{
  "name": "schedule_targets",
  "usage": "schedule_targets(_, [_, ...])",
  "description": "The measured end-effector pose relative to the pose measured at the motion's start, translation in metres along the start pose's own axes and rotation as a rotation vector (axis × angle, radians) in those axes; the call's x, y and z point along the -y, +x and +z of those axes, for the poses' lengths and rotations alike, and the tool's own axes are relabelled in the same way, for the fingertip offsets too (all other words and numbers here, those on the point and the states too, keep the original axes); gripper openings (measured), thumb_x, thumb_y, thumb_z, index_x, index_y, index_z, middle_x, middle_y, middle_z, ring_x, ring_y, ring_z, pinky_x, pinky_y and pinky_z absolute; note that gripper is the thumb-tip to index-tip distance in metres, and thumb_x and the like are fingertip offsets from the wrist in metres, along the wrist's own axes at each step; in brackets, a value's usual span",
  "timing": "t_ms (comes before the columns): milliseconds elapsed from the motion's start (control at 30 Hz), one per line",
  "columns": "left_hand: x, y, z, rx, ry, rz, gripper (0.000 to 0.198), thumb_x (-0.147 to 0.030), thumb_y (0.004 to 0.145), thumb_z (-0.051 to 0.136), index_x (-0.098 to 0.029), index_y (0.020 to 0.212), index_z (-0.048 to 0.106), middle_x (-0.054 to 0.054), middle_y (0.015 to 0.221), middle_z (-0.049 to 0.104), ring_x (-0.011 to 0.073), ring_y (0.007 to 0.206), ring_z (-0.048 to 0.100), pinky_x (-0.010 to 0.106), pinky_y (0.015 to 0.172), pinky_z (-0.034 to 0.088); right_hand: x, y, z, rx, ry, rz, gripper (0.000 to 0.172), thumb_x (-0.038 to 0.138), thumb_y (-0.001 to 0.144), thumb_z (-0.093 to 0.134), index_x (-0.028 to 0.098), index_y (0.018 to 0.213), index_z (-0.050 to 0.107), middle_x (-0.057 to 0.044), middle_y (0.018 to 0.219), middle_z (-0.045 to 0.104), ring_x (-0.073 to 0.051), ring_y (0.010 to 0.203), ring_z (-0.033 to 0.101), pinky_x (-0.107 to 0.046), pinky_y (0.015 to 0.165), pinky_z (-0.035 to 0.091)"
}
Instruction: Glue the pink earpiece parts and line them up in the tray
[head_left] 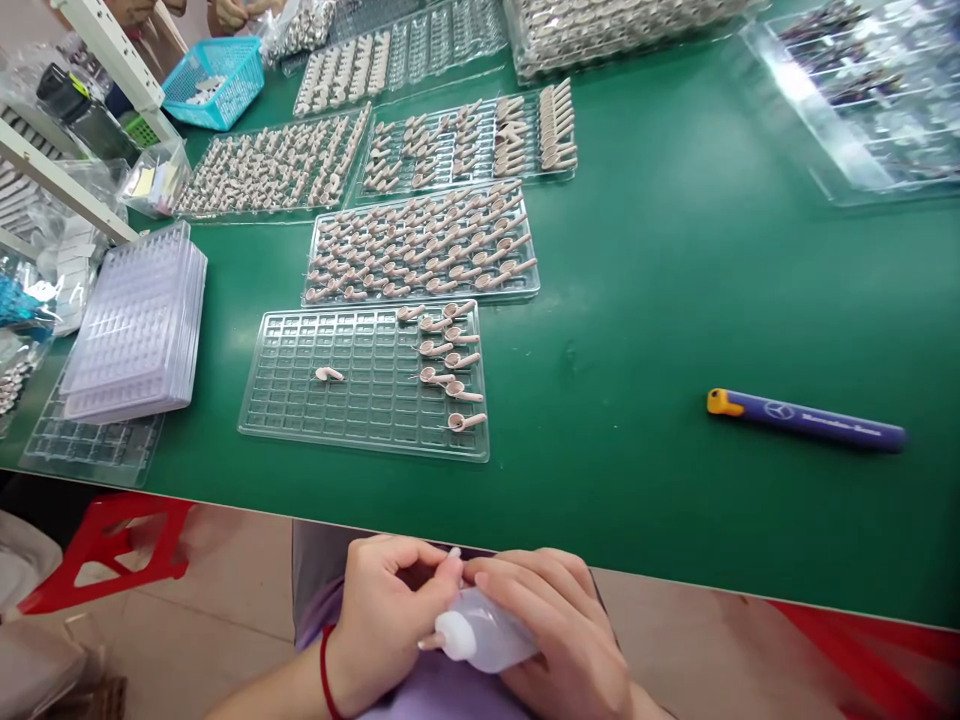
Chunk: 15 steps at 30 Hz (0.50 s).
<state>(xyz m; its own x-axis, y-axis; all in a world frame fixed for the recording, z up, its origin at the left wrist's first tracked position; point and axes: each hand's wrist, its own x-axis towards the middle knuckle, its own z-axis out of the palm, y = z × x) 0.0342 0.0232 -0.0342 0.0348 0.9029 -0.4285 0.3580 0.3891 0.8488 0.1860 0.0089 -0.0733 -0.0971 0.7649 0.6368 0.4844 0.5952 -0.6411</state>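
Just below the table edge, my left hand [386,610], with a red cord at its wrist, pinches a small pale pink piece [454,554] that looks like an earbud shell. My right hand [559,625] is wrapped round a translucent squeeze bottle [495,635] with a white cap, its nozzle pointing left. The right fingertips meet the left ones at the small piece, mostly hiding it. In front of my hands lies a clear compartment tray [360,440] with several pink earbud shells [457,390] in its right columns and a lone earbud shell [328,374] left of them.
Fuller trays of pink shells [420,245] stand behind. A stack of clear trays [131,320] is at left, beside a white metal frame [112,50] and blue basket [217,85]. A purple cutter-like tool [810,420] lies right. Another person's hands [232,15] show at top left.
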Motion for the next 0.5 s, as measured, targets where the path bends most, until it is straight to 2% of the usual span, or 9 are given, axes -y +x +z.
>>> schedule_targets(133, [-0.0036, -0.0003, 0.0009, -0.034, -0.027, 0.005, 0.024, -0.029, 0.077, 0.067, -0.014, 0.06, 0.074, 0.006, 0.058, 0.071, 0.0147, 0.051, 0.061, 0.021, 0.049, 0.047, 0.0023, 0.0013, 0.0016, -0.014, 0.003, 0.021, 0.03, 0.0, 0.078, 0.058, 0.018, 0.102, 0.058, -0.004, 0.08, 0.076, -0.015, 0.07, 0.069, -0.031, 0.068, 0.045])
schedule_targets(500, [-0.0055, -0.0006, 0.0016, -0.052, -0.066, -0.001, 0.026, -0.031, 0.077, 0.066, -0.013, 0.06, 0.074, 0.007, 0.058, 0.072, 0.0151, 0.05, 0.061, 0.021, 0.048, 0.048, 0.0071, -0.0023, 0.0069, -0.043, -0.003, 0.072, 0.032, -0.002, 0.077, 0.058, 0.017, 0.103, 0.058, -0.005, 0.079, 0.075, -0.017, 0.07, 0.068, -0.032, 0.069, 0.043])
